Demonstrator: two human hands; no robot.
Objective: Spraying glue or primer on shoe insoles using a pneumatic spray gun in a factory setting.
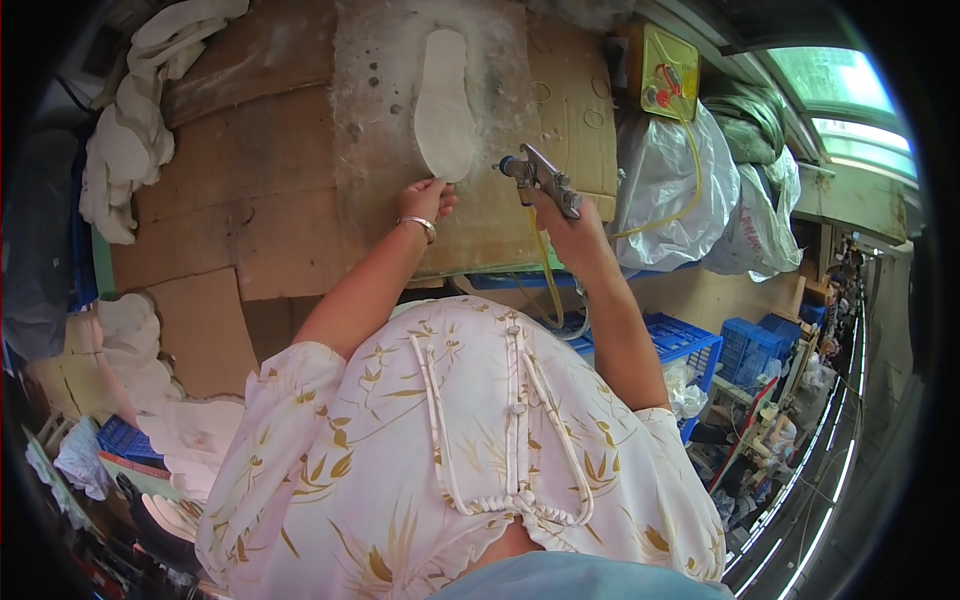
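A white insole [445, 110] lies flat on a whitened patch of cardboard [505, 60], its narrower end toward me. At that near end my left hand [430, 201] is closed, fingertips pinching the edge. My right hand [578, 235] is wrapped round the handle of a metal spray gun [548, 180] just to the right of the insole. The gun's nozzle points left, apart from the insole. Yellow hose [545, 265] hangs below the gun. Any spray in the air cannot be made out.
White insoles hang in overlapping rows at the far left [125, 150] and near left [185, 420]. On the right are a yellow container [668, 75] with a hose running from it, plastic bags [680, 185] and blue crates [750, 345]. Brown cardboard [270, 180] covers the worktop.
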